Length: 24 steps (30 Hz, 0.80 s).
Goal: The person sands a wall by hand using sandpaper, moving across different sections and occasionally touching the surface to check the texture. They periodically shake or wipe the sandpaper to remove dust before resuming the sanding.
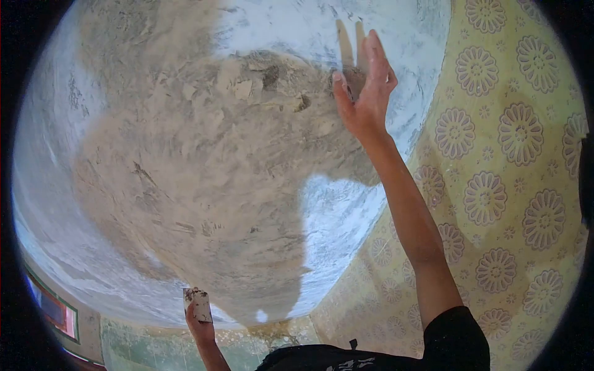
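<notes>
My right hand (pixel 371 93) is raised at the upper right, fingers apart, in front of or against a rough plastered surface (pixel 204 154) that is partly in shadow. Nothing shows between its fingers, and whether it touches the surface is hard to tell. Low on the left, my left hand (pixel 199 318) is wrapped round a small, pale, flat rectangular piece (pixel 197 305) with dark smears on it. Dark pits and flaked patches (pixel 272 77) mark the surface left of my right hand.
A yellowish wall (pixel 520 133) with a round flower pattern runs along the right side. At the lower left is a window (pixel 55 309) with a reddish frame. A stained greenish wall (pixel 154 343) lies along the bottom.
</notes>
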Each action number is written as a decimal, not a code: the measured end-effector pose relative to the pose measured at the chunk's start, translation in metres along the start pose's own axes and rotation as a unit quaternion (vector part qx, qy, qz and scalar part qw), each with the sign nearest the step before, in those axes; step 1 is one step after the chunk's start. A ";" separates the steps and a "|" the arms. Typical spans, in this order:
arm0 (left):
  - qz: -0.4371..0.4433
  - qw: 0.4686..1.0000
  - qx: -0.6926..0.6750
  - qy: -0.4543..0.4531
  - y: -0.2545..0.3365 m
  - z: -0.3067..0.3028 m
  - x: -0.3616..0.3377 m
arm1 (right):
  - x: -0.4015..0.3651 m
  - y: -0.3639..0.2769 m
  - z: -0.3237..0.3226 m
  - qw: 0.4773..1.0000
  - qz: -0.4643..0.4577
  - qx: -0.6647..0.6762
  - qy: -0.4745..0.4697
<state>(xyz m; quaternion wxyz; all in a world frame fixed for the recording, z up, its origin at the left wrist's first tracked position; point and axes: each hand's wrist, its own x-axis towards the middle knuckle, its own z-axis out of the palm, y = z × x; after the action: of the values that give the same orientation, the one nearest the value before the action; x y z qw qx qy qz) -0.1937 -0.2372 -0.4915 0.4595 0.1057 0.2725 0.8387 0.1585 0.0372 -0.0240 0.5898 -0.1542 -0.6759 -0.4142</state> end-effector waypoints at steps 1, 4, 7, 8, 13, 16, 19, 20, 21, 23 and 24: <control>-0.007 1.000 0.005 0.021 0.003 -0.004 0.002 | -0.002 -0.002 0.002 1.000 -0.017 -0.003 -0.011; -0.006 0.999 0.016 0.043 0.009 -0.019 0.012 | -0.007 -0.007 0.010 0.999 -0.025 0.007 -0.024; 0.004 0.999 0.014 0.035 0.015 -0.030 0.020 | -0.006 -0.007 0.001 0.998 -0.012 -0.031 -0.058; 0.006 1.000 0.004 0.026 0.017 -0.030 0.023 | -0.006 -0.009 0.000 0.998 -0.013 -0.034 -0.056; -0.001 1.000 0.017 -0.014 0.027 -0.024 0.034 | -0.018 -0.017 -0.007 0.991 0.034 -0.085 -0.097; -0.001 0.999 0.030 -0.020 0.031 -0.035 0.043 | -0.022 -0.022 -0.013 0.989 0.056 -0.080 -0.108; -0.004 0.999 0.039 -0.019 0.038 -0.040 0.047 | -0.033 -0.025 -0.016 0.988 0.075 -0.080 -0.109; -0.006 0.999 0.035 -0.018 0.040 -0.040 0.048 | -0.037 -0.026 -0.016 0.988 0.075 -0.081 -0.108; -0.005 0.999 0.035 -0.020 0.041 -0.047 0.049 | -0.040 -0.026 -0.016 0.987 0.080 -0.086 -0.109; 0.012 0.998 0.058 0.004 0.046 -0.058 0.049 | -0.038 -0.028 -0.014 0.987 0.086 -0.090 -0.104; 0.016 0.998 0.058 0.001 0.048 -0.062 0.052 | -0.036 -0.029 -0.013 0.986 0.089 -0.097 -0.104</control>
<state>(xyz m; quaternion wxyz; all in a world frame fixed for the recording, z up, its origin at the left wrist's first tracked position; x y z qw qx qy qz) -0.2827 -0.2372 -0.5201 0.4391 0.1357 0.3194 0.8287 0.1564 0.0203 -0.0683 0.5331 -0.3129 -0.6734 -0.4055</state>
